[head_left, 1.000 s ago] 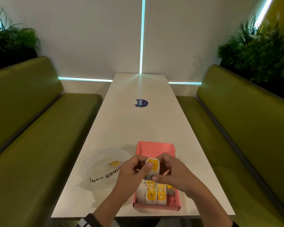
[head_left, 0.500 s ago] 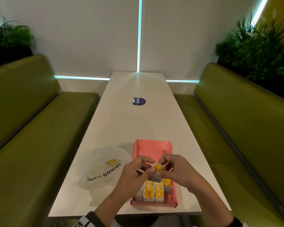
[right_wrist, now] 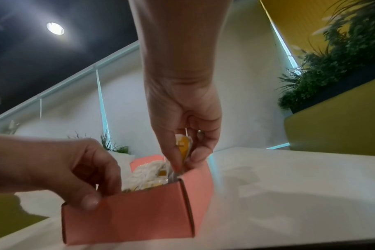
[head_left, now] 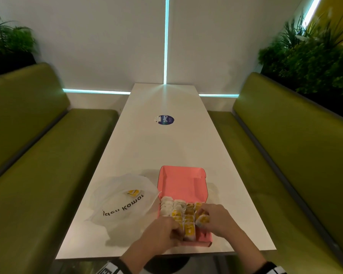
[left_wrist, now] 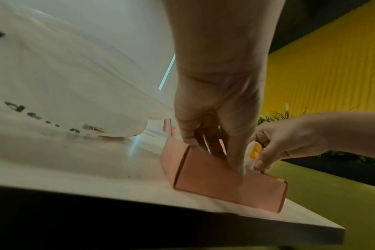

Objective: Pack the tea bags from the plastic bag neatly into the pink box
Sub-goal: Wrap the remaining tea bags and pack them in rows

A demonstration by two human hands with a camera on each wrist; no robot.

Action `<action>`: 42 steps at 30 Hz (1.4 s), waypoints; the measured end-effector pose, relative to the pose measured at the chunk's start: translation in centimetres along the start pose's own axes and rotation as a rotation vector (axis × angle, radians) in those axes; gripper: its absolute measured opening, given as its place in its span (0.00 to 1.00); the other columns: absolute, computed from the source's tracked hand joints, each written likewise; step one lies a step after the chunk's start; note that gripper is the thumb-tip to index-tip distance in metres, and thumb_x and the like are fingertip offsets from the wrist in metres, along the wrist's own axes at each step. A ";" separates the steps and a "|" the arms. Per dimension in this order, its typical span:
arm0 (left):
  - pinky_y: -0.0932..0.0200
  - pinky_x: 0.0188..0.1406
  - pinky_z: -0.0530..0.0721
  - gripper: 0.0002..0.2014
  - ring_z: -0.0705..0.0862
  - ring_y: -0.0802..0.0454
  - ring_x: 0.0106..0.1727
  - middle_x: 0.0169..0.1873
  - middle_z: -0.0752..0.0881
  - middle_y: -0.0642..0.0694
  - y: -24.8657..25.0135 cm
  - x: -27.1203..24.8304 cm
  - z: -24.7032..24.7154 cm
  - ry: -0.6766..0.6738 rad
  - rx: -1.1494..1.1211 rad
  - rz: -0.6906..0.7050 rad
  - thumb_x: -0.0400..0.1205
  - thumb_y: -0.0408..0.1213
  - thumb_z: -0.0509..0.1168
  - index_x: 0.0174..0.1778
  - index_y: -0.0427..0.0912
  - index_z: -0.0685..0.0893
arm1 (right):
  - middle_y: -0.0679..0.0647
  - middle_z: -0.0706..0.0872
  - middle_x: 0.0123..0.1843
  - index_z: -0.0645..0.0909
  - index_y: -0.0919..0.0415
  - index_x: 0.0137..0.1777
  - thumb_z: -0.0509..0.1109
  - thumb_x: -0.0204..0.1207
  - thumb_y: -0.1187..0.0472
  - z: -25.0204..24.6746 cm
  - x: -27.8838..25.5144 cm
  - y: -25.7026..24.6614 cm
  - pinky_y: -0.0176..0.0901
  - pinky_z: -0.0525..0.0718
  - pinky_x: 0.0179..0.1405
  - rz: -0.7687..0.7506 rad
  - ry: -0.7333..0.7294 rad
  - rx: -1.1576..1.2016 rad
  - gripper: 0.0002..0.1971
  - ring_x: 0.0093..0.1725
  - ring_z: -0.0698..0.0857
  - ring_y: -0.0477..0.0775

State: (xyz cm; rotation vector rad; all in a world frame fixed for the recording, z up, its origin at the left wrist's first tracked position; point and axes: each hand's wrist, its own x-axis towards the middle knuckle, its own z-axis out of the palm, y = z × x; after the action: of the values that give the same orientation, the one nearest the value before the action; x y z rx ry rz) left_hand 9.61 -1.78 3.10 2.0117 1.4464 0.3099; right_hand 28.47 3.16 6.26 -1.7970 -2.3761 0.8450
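An open pink box [head_left: 182, 184] lies near the table's front edge, its near half filled with rows of white-and-yellow tea bags [head_left: 176, 211]. My right hand [head_left: 204, 221] pinches one tea bag [right_wrist: 183, 145] between thumb and fingers and holds it upright in the box's near right corner. My left hand [head_left: 174, 232] grips the box's front wall [right_wrist: 128, 218], thumb outside and curled fingers inside against the packed bags. A crumpled white plastic bag [head_left: 121, 204] lies left of the box with one tea bag [head_left: 133, 192] showing through it.
The long white table [head_left: 166, 151] bears a round blue sticker [head_left: 166, 120] at mid-length. Green benches [head_left: 38, 155] run along both sides, with plants behind them. The table's front edge [left_wrist: 225, 219] runs just below the box.
Both hands have dropped from above the box down into its near end. The tea bag held up between them is now in the right hand alone, low in the corner.
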 end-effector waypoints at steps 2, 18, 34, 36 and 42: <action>0.75 0.48 0.72 0.12 0.83 0.57 0.52 0.54 0.87 0.52 0.0 0.0 0.3 -0.007 0.023 -0.015 0.77 0.37 0.69 0.56 0.49 0.88 | 0.43 0.77 0.36 0.80 0.48 0.39 0.64 0.72 0.61 0.6 0.1 -0.1 0.27 0.70 0.32 -0.023 0.022 -0.053 0.07 0.43 0.77 0.46; 0.75 0.52 0.71 0.12 0.82 0.56 0.56 0.56 0.87 0.54 -0.1 -0.1 0.6 0.030 0.081 -0.004 0.80 0.37 0.66 0.57 0.50 0.88 | 0.54 0.69 0.69 0.75 0.59 0.66 0.57 0.82 0.63 3.8 0.6 -0.4 0.49 0.67 0.64 0.114 0.165 -0.484 0.15 0.70 0.66 0.57; 0.72 0.50 0.70 0.11 0.82 0.55 0.57 0.56 0.87 0.53 -0.3 0.0 1.0 0.050 0.111 -0.019 0.80 0.41 0.66 0.57 0.51 0.87 | 0.45 0.84 0.54 0.82 0.46 0.50 0.56 0.78 0.61 1.3 -0.7 -0.8 0.48 0.67 0.59 0.075 0.204 -0.296 0.14 0.62 0.72 0.48; 0.72 0.50 0.71 0.11 0.82 0.54 0.57 0.56 0.87 0.53 -0.3 0.0 0.9 0.042 0.110 -0.023 0.80 0.41 0.66 0.57 0.51 0.87 | 0.47 0.83 0.55 0.83 0.46 0.53 0.55 0.78 0.61 2.0 -0.9 -1.4 0.52 0.63 0.59 0.099 0.101 -0.410 0.16 0.65 0.70 0.50; 0.76 0.49 0.71 0.11 0.82 0.59 0.53 0.53 0.87 0.56 -0.7 -0.2 1.2 0.052 0.035 -0.029 0.78 0.39 0.67 0.54 0.53 0.88 | 0.57 0.81 0.62 0.80 0.52 0.62 0.53 0.79 0.62 4.1 0.0 -0.5 0.49 0.72 0.62 0.171 -0.053 -0.299 0.18 0.69 0.70 0.57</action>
State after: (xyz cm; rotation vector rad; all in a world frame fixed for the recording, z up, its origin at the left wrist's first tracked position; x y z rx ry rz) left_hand 9.67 -2.23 1.80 2.0224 1.5212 0.3293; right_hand 26.63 1.45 2.98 -2.1364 -2.5236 0.5803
